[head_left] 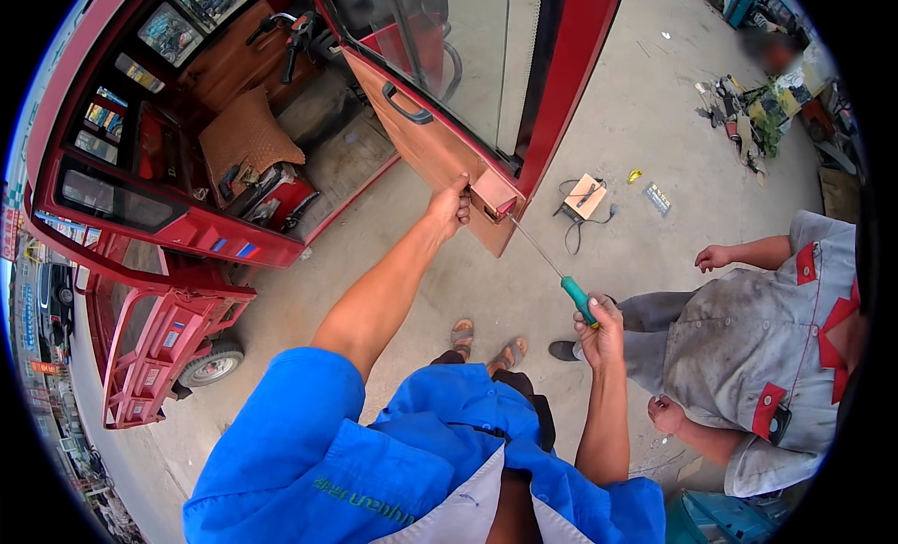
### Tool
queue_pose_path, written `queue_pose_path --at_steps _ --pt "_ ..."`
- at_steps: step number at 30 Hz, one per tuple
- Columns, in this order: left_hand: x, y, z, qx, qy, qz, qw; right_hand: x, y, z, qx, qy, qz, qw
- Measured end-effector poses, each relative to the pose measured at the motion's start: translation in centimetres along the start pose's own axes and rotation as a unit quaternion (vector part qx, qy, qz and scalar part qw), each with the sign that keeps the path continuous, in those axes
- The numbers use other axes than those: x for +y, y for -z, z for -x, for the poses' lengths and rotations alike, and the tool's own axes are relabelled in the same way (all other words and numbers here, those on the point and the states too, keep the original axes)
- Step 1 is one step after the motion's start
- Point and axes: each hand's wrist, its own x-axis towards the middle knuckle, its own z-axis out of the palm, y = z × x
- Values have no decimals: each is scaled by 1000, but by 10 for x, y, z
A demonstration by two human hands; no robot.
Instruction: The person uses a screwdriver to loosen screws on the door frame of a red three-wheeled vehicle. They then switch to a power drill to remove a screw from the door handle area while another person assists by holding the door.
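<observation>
My left hand has its fingers closed on the lower inner panel of the red vehicle's open door, beside a small tan housing at the panel's corner. My right hand grips the green handle of a long screwdriver. Its thin shaft runs up and left to the underside of the housing, where the tip is too small to make out clearly.
The red enclosed three-wheeler stands at left, cab open. A tan box with black straps and a yellow object lie on the concrete. Another person stands close at right, both hands hanging apart from mine. Scrap and parts lie at upper right.
</observation>
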Motion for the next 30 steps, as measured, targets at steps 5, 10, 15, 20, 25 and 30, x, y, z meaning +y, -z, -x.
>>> queue_pose_path --at_steps 5,10,15,20,25,30 --pt "0 2 0 -16 -1 3 1000 -7 -8 3 10 -14 17 1000" --pt "-1 3 -1 -38 16 5 999 6 -3 9 22 12 -36 999" --pt "4 7 -6 -46 26 21 998 4 -10 1 53 13 86 995" --pt "3 13 -1 -46 35 10 998 11 -8 1 70 -1 -33 997" --pt "4 8 -5 -63 26 11 998 12 -2 -7 70 49 93 992" --pt "1 17 -6 -74 29 15 997 0 -8 -2 66 -10 53 996"
